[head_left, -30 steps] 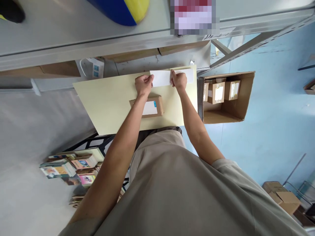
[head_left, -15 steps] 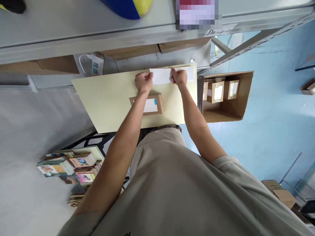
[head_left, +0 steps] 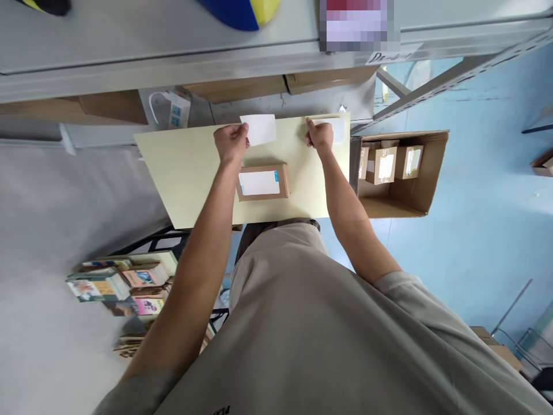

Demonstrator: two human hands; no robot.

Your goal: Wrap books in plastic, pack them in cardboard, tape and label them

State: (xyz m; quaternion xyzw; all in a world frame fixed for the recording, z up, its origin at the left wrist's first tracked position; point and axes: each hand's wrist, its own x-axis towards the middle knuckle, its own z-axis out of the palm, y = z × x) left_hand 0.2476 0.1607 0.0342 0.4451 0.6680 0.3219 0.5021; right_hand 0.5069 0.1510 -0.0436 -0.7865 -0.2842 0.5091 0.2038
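My left hand (head_left: 231, 143) is closed on a small white paper label (head_left: 259, 128), held above the far part of the pale yellow table (head_left: 185, 173). My right hand (head_left: 320, 136) pinches another white paper strip (head_left: 337, 129) at the table's far right edge. The two papers are apart. Between my forearms, a small brown cardboard box (head_left: 262, 182) with a white label on top lies flat on the table.
An open cardboard carton (head_left: 415, 184) with several small labelled boxes stands right of the table on the blue floor. A grey metal shelf (head_left: 173, 63) runs across the top. A power strip (head_left: 177, 109) hangs behind the table. Stacked books (head_left: 121, 285) lie lower left.
The white strip held by both hands has come apart: my left hand moved left with one piece, while my right hand stayed with the other piece.
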